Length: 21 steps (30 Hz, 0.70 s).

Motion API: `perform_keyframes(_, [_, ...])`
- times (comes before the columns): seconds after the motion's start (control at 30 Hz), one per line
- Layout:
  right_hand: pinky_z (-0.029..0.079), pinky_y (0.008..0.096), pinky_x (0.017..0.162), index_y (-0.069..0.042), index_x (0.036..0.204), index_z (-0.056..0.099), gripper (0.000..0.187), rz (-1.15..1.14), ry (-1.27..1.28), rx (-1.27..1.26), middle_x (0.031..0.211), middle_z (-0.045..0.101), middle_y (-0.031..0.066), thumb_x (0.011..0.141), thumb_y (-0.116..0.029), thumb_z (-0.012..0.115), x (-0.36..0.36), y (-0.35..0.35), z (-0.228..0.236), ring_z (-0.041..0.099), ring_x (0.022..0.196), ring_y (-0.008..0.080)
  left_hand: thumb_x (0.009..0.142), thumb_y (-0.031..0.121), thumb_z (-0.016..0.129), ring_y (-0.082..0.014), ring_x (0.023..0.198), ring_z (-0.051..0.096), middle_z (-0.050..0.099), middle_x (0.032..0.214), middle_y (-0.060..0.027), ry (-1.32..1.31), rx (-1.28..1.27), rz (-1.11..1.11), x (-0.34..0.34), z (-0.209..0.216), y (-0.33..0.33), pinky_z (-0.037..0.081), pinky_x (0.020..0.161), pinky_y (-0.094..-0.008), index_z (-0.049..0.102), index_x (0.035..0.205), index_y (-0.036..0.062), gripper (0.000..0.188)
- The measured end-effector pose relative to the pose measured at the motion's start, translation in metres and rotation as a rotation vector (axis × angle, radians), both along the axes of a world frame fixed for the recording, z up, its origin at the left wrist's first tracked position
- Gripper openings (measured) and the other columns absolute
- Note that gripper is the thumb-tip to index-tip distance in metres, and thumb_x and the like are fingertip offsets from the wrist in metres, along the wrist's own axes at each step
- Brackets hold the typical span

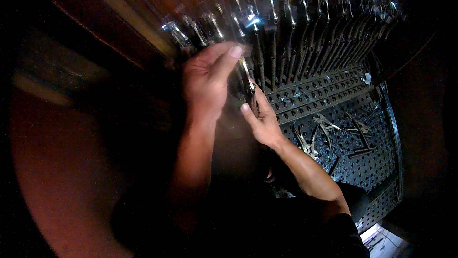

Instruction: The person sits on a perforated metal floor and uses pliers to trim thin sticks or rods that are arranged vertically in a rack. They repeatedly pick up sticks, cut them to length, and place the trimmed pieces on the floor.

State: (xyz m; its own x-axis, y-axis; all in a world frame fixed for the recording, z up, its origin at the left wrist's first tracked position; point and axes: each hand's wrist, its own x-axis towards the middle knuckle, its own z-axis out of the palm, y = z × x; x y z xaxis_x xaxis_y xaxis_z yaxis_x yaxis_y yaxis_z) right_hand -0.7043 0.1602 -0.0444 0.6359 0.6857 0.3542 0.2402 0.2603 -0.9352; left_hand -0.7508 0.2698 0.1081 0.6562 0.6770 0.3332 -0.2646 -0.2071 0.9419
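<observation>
My right hand point(265, 123) grips a slim dark rod point(254, 108) between thumb and fingers. A shiny metal hook-like piece point(246, 69) sits at the rod's upper end. Close by that piece, my left hand point(207, 74) is closed, its thumb pressed toward the bent fingers; motion blur hides what it pinches. Beyond both hands runs a long row of similar dark rods point(305, 53), leaning upright, with bright metal hooks point(288, 7) at their tops.
A slotted metal rack point(315, 91) lies along the rods' feet. Below it, a perforated metal plate point(377, 162) carries locking pliers point(305, 143), another pair of pliers point(327, 124), loose dark bars point(362, 152) and shiny scraps. A brownish panel point(62, 162) stands at left.
</observation>
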Motion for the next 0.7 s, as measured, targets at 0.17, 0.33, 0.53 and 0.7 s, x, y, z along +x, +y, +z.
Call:
perform_keyframes(0.17, [0.031,0.0417,0.119,-0.004,0.151,0.040,0.065,-0.045,0.054,-0.057,0.153,0.044,0.0198,0.095,-0.025,0.067,-0.006,0.000,0.001,0.041,0.143,0.0329,0.092,0.016,0.074,-0.0125,0.089,0.068,0.076,0.098,-0.0063,0.043,-0.006,0.020,-0.001,0.001,-0.002,0.050,0.082,-0.0276,0.076,0.103,0.0036,0.017])
perform_keyframes(0.33, [0.034,0.0422,0.117,-0.004,0.149,0.043,0.065,-0.069,0.041,-0.060,0.149,0.049,0.0205,0.093,-0.024,0.070,-0.003,0.002,0.000,0.046,0.139,0.0337,0.089,0.011,0.075,-0.0151,0.100,0.067,0.074,0.110,-0.0101,0.058,-0.027,-0.009,-0.006,0.002,-0.003,0.051,0.088,-0.0294,0.071,0.112,0.0015,0.025])
perform_keyframes(0.53, [0.038,0.0401,0.114,-0.004,0.148,0.045,0.061,0.021,0.165,0.045,0.147,0.052,0.0183,0.092,-0.011,0.066,0.000,0.003,-0.004,0.050,0.136,0.0297,0.068,0.015,0.090,-0.0239,0.110,0.065,0.062,0.131,-0.0128,0.152,0.047,-0.147,-0.021,-0.044,-0.016,0.053,0.094,-0.0390,0.051,0.135,0.0005,0.079])
perform_keyframes(0.7, [0.044,0.0389,0.107,0.002,0.144,0.049,0.058,-0.018,0.037,0.053,0.142,0.056,0.0168,0.087,-0.001,0.062,0.005,0.002,0.004,0.056,0.129,0.0277,0.064,0.020,0.090,-0.0225,0.098,0.070,0.071,0.103,-0.0156,0.628,0.351,0.078,-0.025,-0.034,-0.032,0.054,0.088,-0.0377,0.061,0.116,-0.0012,0.064])
